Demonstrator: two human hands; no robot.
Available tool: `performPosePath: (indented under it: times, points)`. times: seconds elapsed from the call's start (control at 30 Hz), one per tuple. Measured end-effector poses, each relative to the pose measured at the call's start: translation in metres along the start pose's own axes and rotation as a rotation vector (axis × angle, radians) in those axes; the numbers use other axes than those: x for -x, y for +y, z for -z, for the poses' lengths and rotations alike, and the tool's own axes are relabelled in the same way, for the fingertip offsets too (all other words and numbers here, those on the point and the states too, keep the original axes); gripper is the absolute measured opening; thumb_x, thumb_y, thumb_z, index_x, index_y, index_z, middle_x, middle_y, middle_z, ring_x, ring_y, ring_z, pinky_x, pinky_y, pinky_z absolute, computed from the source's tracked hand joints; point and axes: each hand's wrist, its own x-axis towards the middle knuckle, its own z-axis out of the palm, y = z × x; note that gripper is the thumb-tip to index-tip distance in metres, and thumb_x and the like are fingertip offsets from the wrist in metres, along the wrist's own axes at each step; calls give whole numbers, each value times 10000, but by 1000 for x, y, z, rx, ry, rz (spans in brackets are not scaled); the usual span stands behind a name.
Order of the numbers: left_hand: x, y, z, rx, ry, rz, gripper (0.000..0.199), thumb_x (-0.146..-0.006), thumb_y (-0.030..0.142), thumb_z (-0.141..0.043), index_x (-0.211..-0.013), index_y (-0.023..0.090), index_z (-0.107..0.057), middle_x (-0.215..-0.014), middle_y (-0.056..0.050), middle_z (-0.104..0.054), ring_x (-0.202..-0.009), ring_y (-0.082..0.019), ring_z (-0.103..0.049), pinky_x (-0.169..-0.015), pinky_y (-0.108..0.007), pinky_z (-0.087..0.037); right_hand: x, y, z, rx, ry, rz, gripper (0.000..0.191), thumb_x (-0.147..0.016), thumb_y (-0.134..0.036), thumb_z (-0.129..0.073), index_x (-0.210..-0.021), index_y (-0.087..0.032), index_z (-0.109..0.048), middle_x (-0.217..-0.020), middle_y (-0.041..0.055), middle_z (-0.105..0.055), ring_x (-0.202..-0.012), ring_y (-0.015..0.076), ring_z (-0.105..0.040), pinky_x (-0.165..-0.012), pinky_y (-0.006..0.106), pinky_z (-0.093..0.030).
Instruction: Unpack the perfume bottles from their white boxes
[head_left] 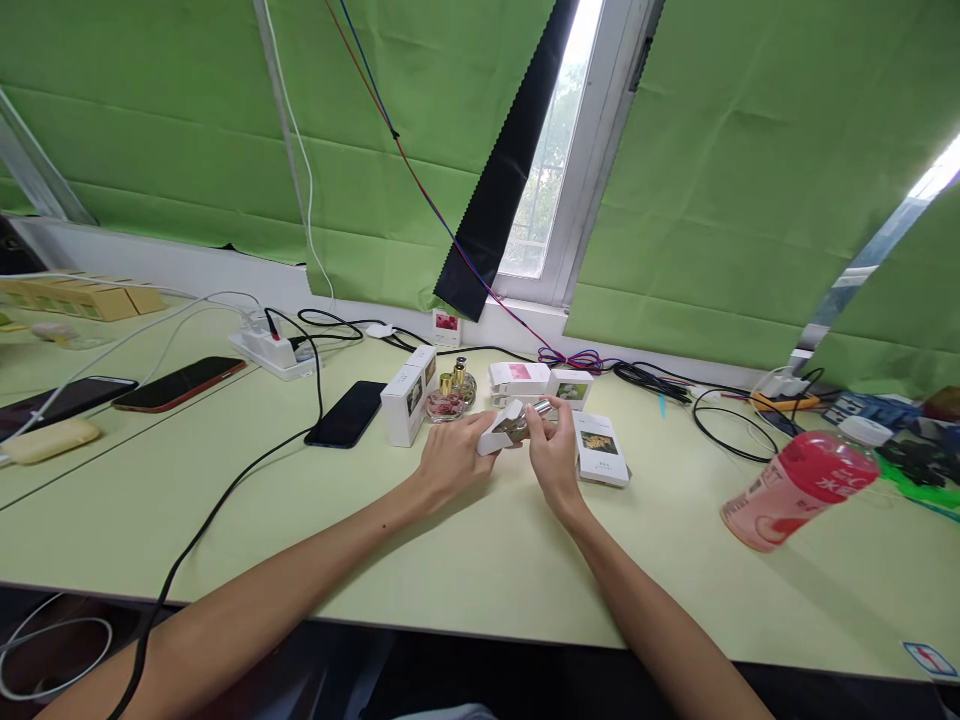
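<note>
My left hand [452, 460] is closed around a small white carton [489, 442], tilted with its open end to the right. A small glass perfume bottle [516, 426] lies at the carton's mouth; how far it sits inside I cannot tell. The fingers of my right hand [555, 458] pinch the bottle near its silvery top. Just behind my left hand stand two round glass perfume bottles [445, 404] with gold caps. A white carton with a picture [409, 398] stands upright to their left. Another picture carton [601, 450] lies flat beside my right hand.
More white cartons [519, 376] lie behind my hands. A black phone [346, 414] and a power strip [274, 350] are to the left, where a black cable [247, 480] crosses the table. A pink drink bottle [799, 488] is at right; bundled cables [651, 378] run along the wall.
</note>
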Motion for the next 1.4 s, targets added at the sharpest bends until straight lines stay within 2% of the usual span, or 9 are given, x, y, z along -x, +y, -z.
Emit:
performPosePath:
  times: [0.23,0.6,0.9,1.13,1.27,1.4]
  points:
    - [0,-2,2,24,7,0,415,-817,260,-582,-1224,282,-660,-1162,-19,-745,-927,-269,-726,-625,-296,-459,1,-1,0,22,-8,48,409,-868,-521,-585,-1130,-224,-483,-704,-14,-685,-597,196,-653,-578,302,-534]
    - [1,-5,1,66,38,-32,397,-814,231,-583,-1201,250,-670,-1139,-30,-749,-906,-255,-723,-631,-302,-476,5,-5,1,97,5,112,359,-888,-473,-602,-1119,-220,-493,-748,7,-700,-688,201,-694,-647,304,-548]
    - [1,-6,-1,96,71,-53,420,-799,190,-590,-1209,244,-665,-1114,-38,-751,-912,-247,-718,-654,-295,-495,6,-9,0,161,11,170,357,-898,-472,-605,-1118,-217,-489,-742,7,-701,-662,193,-691,-614,291,-542]
    - [1,-8,-8,230,128,-93,454,-776,159,-610,-1223,222,-656,-1167,-54,-736,-983,-244,-713,-745,-308,-533,10,-14,-1,236,56,291,328,-915,-428,-584,-1140,-201,-507,-734,-8,-671,-653,166,-664,-632,280,-540]
    - [2,-7,-14,350,170,-130,484,-757,121,-614,-1232,205,-653,-1160,-64,-736,-980,-227,-706,-786,-294,-529,12,-14,0,296,104,428,332,-904,-377,-590,-1170,-187,-528,-710,-25,-625,-612,144,-615,-608,270,-519]
    - [5,-3,-21,443,228,-96,363,-720,84,-617,-1062,168,-705,-929,-41,-759,-752,-173,-673,-672,-248,-499,13,-15,0,333,119,543,388,-874,-318,-619,-1220,-164,-537,-732,-15,-609,-598,132,-569,-576,266,-480]
